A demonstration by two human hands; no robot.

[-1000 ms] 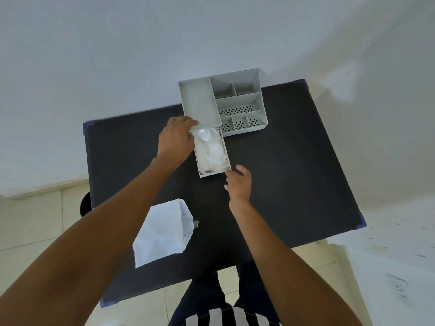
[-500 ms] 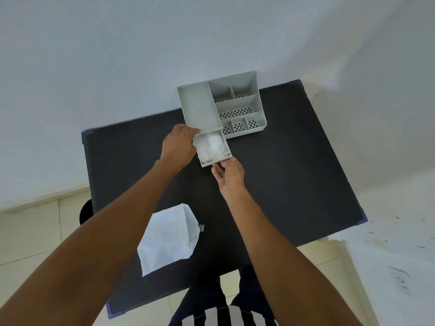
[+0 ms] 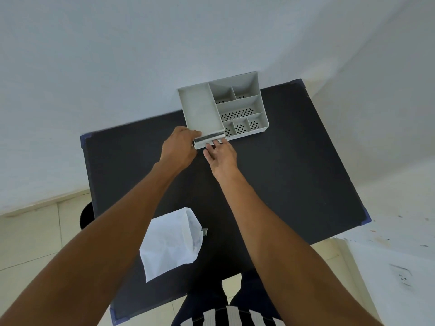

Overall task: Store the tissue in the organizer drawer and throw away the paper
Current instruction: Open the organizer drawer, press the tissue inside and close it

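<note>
The right hand [image 3: 221,156] presses extended fingertips [image 3: 215,143] against the nearly shut drawer [image 3: 208,141] of the grey organizer [image 3: 200,109], the left hand [image 3: 177,149] curled on its corner, the paper [image 3: 169,243] lying well behind both wrists.

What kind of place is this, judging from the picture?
Probably a plain indoor room set up for a tabletop task: a black table against a bare white wall, a tiled floor, and a wall socket.
</note>
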